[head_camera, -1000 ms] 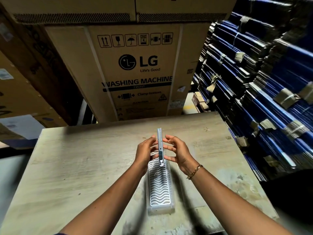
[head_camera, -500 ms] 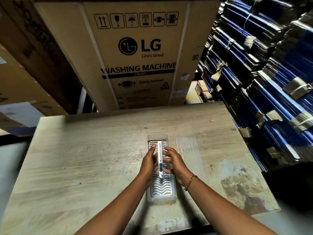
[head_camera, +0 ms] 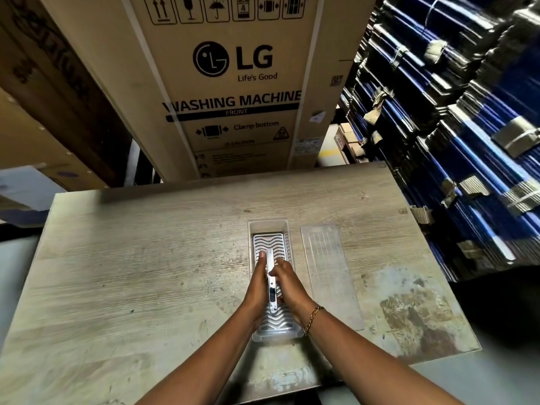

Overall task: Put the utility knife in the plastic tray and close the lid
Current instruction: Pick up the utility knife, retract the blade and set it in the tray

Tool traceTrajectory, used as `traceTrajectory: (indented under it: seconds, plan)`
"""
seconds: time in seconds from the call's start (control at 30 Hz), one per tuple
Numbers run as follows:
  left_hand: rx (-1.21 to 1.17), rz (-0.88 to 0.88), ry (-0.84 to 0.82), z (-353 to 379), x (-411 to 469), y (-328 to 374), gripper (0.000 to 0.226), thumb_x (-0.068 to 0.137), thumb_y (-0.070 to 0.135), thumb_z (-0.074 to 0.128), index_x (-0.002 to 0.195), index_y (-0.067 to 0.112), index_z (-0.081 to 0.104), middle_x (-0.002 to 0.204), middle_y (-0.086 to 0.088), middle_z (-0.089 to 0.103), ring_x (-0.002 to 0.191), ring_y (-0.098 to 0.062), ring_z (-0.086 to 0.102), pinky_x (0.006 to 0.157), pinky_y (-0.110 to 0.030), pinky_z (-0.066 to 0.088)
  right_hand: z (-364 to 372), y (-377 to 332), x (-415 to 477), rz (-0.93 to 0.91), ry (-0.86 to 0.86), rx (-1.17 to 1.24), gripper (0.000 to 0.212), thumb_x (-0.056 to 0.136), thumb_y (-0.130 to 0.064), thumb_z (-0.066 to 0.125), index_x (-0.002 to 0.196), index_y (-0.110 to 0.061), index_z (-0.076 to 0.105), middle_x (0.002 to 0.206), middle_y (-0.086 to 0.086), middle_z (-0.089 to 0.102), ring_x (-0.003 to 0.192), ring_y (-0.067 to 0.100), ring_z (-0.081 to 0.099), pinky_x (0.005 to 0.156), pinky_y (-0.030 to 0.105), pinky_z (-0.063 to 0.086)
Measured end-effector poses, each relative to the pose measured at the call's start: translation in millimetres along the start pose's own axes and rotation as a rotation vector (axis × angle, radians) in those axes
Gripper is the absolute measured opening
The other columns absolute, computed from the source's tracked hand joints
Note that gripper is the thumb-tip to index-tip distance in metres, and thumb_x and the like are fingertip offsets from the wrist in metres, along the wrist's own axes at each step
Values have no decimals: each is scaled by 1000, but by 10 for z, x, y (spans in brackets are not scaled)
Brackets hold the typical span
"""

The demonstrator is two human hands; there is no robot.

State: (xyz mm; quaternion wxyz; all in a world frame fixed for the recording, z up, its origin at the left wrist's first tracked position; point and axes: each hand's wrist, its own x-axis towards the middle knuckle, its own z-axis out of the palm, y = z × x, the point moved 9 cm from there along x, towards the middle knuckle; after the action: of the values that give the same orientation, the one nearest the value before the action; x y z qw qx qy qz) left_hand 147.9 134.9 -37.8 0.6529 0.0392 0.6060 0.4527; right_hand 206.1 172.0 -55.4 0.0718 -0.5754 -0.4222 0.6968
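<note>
Lower now, the utility knife (head_camera: 271,283) sits pinched edge-up between left hand (head_camera: 258,287) and right hand (head_camera: 287,285) over the plastic tray (head_camera: 268,228), looking light, rigid, best held mid-body.

both hands (head_camera: 273,285) lowered the knife (head_camera: 271,280) from above the table until it lay lengthwise low over the tray (head_camera: 268,226), uncovering the tray's far end.

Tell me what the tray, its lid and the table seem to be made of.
Tray: clear plastic, apparently; its walls are see-through, with a glossy white wavy insert.
Lid: the same clear ribbed plastic; the table shows through it.
Table: wood or wood-look laminate, matte, with grain lines and worn patches.
</note>
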Motion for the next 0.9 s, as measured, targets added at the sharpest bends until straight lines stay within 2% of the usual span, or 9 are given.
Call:
traceTrajectory:
  seconds: [0.13, 0.2, 0.27, 0.4, 0.53, 0.6, 0.67, 0.77, 0.9]
  plan:
    - [-17, -25, 0, 122, -63, -39, 47, 105, 49, 25, 106, 16, 59, 106, -7, 58, 94, -13, 58, 60, -18, 48, -2, 72, 8, 7, 32, 0, 30, 100, -17, 41, 127, -31, 42, 99, -18, 50, 83, -8, 48, 65, 19, 42]
    - [-30, -54, 3, 87, -18, -104, 55, 104, 53, 27, 122, 11, 58, 123, -12, 59, 113, -20, 57, 66, -21, 46, 12, 84, 21, 5, 48, 12, 40, 99, -19, 43, 138, -27, 43, 109, -15, 54, 88, -5, 51, 73, 22, 45]
    - [-49, -49, 11, 59, -3, -104, 55, 101, 57, 32, 114, 13, 62, 123, -15, 60, 108, -19, 59, 71, -24, 47, 23, 122, 79, 11, 66, 21, 53, 97, -26, 44, 150, -24, 39, 125, -6, 58, 96, 4, 57, 80, 28, 48]
    - [-76, -60, 19, 56, 81, -170, 57, 98, 62, 35, 108, 14, 64, 118, -19, 63, 104, -20, 64, 77, -28, 49, 30, 171, 120, 30, 89, 17, 64, 89, -38, 47, 151, -24, 40, 115, -9, 62, 106, 13, 64, 90, 34, 54]
    - [-118, -63, 1, 47, 99, -188, 66, 100, 60, 32, 134, 8, 56, 134, -17, 59, 128, -25, 55, 78, -26, 48, 25, 82, 22, 1, 81, 23, 32, 98, -24, 45, 130, -27, 48, 105, -15, 58, 87, -1, 57, 73, 24, 48]
    - [-95, -58, 25, 17, 69, -169, 66, 101, 58, 32, 139, 8, 52, 141, -16, 55, 135, -27, 49, 80, -26, 47, 11, 42, -9, -20, 71, 13, 37, 101, -21, 44, 137, -27, 45, 118, -7, 52, 89, -1, 53, 73, 22, 45]
    - [-71, -44, 37, 12, 64, -148, 65, 101, 57, 33, 137, 8, 55, 142, -17, 55, 135, -28, 50, 81, -27, 48, -18, -16, -30, -52, 80, -21, 44, 101, -24, 45, 145, -23, 43, 124, -4, 51, 99, 7, 51, 76, 22, 44]
    - [-62, 32, 23, 111, 10, 28, 53, 104, 50, 32, 117, 9, 63, 126, -14, 64, 114, -21, 60, 75, -25, 52, -115, -124, -39, -106, 104, -63, 53, 97, -34, 53, 148, -23, 45, 140, -4, 54, 117, 15, 54, 93, 30, 46]
    - [15, 162, 63, 241, 58, 215, 60, 97, 61, 43, 126, 14, 66, 127, -7, 69, 114, -15, 63, 109, -38, 44, -406, -372, -100, -221, 157, -12, 51, 87, -43, 60, 136, -27, 57, 136, -3, 62, 120, 14, 60, 106, 40, 48]
